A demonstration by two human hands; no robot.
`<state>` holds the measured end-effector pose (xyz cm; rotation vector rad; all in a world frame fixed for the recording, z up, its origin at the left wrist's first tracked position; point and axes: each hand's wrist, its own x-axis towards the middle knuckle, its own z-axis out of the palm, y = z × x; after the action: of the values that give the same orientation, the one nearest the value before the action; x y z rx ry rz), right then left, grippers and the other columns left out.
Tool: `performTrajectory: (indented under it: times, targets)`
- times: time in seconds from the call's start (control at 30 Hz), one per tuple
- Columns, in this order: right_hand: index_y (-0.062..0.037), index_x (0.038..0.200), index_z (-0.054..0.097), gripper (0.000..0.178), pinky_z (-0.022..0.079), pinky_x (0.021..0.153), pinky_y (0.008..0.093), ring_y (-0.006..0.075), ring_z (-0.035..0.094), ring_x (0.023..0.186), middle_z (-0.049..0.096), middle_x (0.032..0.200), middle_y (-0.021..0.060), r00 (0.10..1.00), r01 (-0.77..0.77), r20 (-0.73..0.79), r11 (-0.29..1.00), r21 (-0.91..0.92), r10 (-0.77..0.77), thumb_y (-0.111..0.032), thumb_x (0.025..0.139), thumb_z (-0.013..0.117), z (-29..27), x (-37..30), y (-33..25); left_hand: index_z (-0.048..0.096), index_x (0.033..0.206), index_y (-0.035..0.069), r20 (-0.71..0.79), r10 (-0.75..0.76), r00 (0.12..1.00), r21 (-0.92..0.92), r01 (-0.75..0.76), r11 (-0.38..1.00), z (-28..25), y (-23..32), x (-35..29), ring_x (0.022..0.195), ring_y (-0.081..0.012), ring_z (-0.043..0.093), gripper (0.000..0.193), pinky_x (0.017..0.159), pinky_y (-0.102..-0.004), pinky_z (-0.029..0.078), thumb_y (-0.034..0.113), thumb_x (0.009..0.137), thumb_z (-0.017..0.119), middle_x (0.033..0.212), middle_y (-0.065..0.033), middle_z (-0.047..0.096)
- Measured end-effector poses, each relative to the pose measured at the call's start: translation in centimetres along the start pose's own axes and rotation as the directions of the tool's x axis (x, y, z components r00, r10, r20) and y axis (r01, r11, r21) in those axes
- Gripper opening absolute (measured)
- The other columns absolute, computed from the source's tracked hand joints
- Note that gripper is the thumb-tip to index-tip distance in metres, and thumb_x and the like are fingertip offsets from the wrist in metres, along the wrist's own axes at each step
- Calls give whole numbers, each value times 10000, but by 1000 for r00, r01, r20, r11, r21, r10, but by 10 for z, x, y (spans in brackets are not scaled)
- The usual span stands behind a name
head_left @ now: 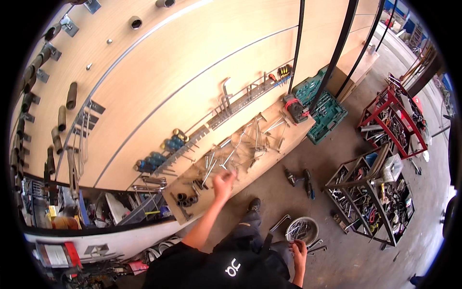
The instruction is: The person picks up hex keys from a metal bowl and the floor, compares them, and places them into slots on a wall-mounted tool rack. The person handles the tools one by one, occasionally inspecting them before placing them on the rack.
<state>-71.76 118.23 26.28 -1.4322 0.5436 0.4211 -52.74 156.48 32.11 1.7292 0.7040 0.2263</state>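
Note:
My left hand is over the front of a wooden shelf, beside a spread of loose metal wrenches. Its fingers are smeared by motion, and I cannot tell whether they grip anything. Close to its wrist lie several dark sockets. Lower down on the right, my right hand hangs beside a round metal bowl full of metal tools. Its fingers are curled together; whatever they hold, if anything, is too small to make out. An L-shaped wrench lies against the bowl's left side.
Screwdrivers hang in a rack above the shelf. A green tool case lies open past its far end. On the floor are a cordless drill, a metal rack of tools and a red cart. Sockets line the wooden panel.

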Motion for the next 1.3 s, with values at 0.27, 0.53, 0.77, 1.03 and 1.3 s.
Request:
performTrajectory:
  times: [0.27,0.53,0.77,1.03,1.3]
  targets:
    - [20,1099,549,226,498,803,289,184,631,890,644,976,112,995,96,35,994,47,-98,4,875,521,20,28,-24,573,919,-53,-405,25,914,-567,-273,777,-34,25,159,954,-217,637,101,842,-341,571,-63,833,626,1014,-162,646]
    - [31,1079,559,222,505,810,295,190,636,912,656,976,117,982,104,173,981,-162,-76,35,867,494,10,120,-93,580,940,-58,-433,-45,900,-643,-274,716,-16,24,188,948,-225,645,114,867,-340,566,-56,836,626,1034,-170,643]
    - [25,1089,561,221,512,786,294,200,646,898,653,1000,126,975,105,214,967,-233,-55,-8,879,502,-10,175,-154,627,885,-72,-529,47,847,-414,-306,857,-9,29,189,802,-181,661,63,764,-295,569,-78,823,619,942,-160,673]
    - [15,1124,550,240,514,792,302,210,643,927,644,1023,126,958,148,273,963,-226,-83,-42,894,509,6,208,-177,657,937,-45,-576,138,806,-193,-298,935,-25,20,188,782,-102,641,104,690,-261,521,-39,844,612,899,-109,689]
    - [20,1133,542,241,508,775,291,209,646,908,642,1039,140,963,116,266,967,-229,-52,-49,905,506,26,210,-176,662,998,-16,-249,433,866,381,-324,866,-45,58,192,849,-316,657,226,735,-351,514,-83,819,542,956,-182,669]
